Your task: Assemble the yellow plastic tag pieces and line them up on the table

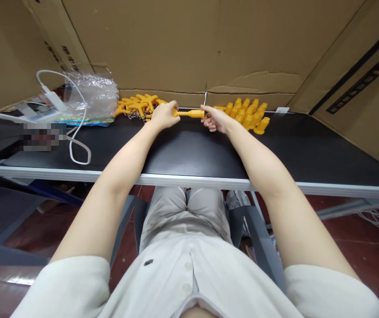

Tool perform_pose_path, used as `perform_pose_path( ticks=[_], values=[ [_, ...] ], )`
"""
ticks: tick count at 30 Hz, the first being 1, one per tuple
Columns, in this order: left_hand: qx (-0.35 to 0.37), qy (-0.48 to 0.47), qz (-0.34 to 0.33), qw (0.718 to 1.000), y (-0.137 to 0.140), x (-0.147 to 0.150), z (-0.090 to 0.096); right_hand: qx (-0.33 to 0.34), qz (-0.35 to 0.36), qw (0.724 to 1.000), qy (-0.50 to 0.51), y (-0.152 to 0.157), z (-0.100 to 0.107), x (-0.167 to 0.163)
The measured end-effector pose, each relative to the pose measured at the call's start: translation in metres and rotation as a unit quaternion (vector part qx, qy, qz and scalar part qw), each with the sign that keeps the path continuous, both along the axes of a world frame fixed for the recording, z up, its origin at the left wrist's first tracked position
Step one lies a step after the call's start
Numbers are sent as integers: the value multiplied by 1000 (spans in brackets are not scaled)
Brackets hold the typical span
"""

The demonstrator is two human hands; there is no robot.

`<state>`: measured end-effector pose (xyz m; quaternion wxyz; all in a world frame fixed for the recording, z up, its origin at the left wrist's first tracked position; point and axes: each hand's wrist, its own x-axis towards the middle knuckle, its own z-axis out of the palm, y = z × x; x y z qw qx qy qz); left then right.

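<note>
My left hand (164,115) is closed around one end of a yellow plastic piece with a thin ridged shaft (182,113). A wider yellow sleeve (196,114) sits in line with that shaft, lying level between my hands. My right hand (215,120) has its thumb and curled fingers at the sleeve's flared end. Beside my left hand lies a pile of yellow branched pieces (139,104) with small metal chains (137,115). Several yellow sleeves (247,112) stand in a cluster just beyond my right hand.
The black tabletop (192,154) has a pale metal front edge (192,181). Cardboard walls (176,48) enclose the back and sides. On the left are clear plastic wrap (93,95), a white cable (85,104) and a white adapter (55,100). A small white piece (282,110) lies at the back right.
</note>
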<state>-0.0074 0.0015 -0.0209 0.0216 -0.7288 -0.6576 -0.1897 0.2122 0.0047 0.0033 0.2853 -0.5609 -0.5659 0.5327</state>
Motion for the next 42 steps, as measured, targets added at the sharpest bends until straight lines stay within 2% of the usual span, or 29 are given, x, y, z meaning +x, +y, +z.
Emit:
perform_pose_path(
  ticks=[5, 15, 20, 23, 27, 29, 32, 34, 37, 42],
  values=[
    [-5, -21, -2, 1000, 1, 0, 0, -13, 10, 1000, 5, 11, -6, 2],
    [-12, -34, -4, 999, 3, -3, 0, 33, 62, 997, -34, 25, -9, 19],
    [-27, -28, 6, 999, 1, -2, 2, 153, 18, 988, -22, 28, -15, 16],
    [-27, -30, -2, 999, 3, -4, 1, 253, 16, 965, -65, 35, -22, 12],
    [-30, -29, -19, 999, 2, -3, 2, 388, 77, 897, -198, 43, -30, 13],
    [-28, -25, -25, 999, 0, -2, 3, 421, 106, 865, -252, 44, -32, 14],
    [-30, -20, -23, 999, -4, 1, 5, 440, 124, 844, -279, 44, -32, 16],
    [-27, -21, -23, 999, -5, 1, 5, 444, 128, 842, -279, 43, -30, 17],
    [-17, -23, -31, 999, -3, 1, 4, 430, 128, 852, -271, 39, -25, 19],
    [-3, -4, -38, 999, -5, 2, 5, 347, 118, 901, -232, 32, -15, 22]
  ],
)
